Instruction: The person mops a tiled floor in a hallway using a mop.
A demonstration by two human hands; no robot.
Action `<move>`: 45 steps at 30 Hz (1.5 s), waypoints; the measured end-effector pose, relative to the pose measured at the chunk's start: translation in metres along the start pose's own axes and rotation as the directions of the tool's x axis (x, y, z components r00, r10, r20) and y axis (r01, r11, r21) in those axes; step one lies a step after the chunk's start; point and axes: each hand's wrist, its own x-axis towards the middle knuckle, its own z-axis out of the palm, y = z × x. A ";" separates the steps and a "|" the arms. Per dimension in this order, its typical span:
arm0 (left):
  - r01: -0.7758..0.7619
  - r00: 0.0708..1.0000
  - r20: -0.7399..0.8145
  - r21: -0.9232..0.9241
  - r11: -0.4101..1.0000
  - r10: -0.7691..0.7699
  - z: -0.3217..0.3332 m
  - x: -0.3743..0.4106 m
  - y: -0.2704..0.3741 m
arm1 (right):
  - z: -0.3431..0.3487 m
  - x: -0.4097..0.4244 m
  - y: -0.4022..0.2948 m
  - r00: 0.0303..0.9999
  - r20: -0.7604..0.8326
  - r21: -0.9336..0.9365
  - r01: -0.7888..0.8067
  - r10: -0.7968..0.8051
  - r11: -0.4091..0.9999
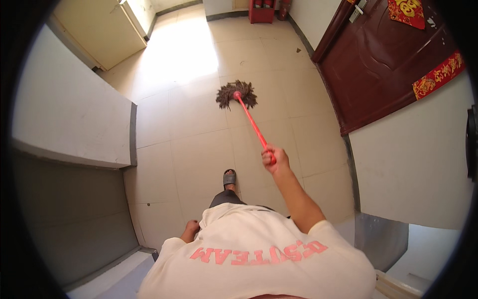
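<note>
My right hand (275, 158) is closed around the upper end of the red handle of a mop (254, 125). The handle slants forward and to the left, down to the brown strand mop head (244, 91), whose strands lie spread on the beige tiled floor (198, 138). Low at my left side, beside my pale shirt, hangs my left hand (192, 225). It is small in the view and partly turned away, so its fingers do not show clearly. One foot in a grey slide sandal (229, 178) stands on the tiles behind the mop head.
A dark red door (369, 63) with red and gold decorations is in the right wall. A red stand (261, 11) with fire extinguishers stands at the far wall. At left are a white wall (71, 108) and a cream open door (99, 33). A small brown scrap (298, 50) lies far right.
</note>
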 end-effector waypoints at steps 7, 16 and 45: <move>-0.288 0.955 -0.193 -0.400 0.870 0.227 -0.067 0.054 0.211 | 0.117 0.122 -0.077 0.996 -0.059 -0.019 0.073 -0.074 0.997; -0.240 0.937 -0.326 -0.351 0.905 0.122 -0.187 0.088 0.296 | 0.145 0.260 -0.208 0.982 -0.119 -0.022 0.147 -0.149 0.989; -0.622 0.781 0.193 0.324 0.712 0.594 -0.099 0.164 0.715 | -0.240 -0.107 -0.145 0.801 -0.275 -0.957 -0.172 -0.531 0.236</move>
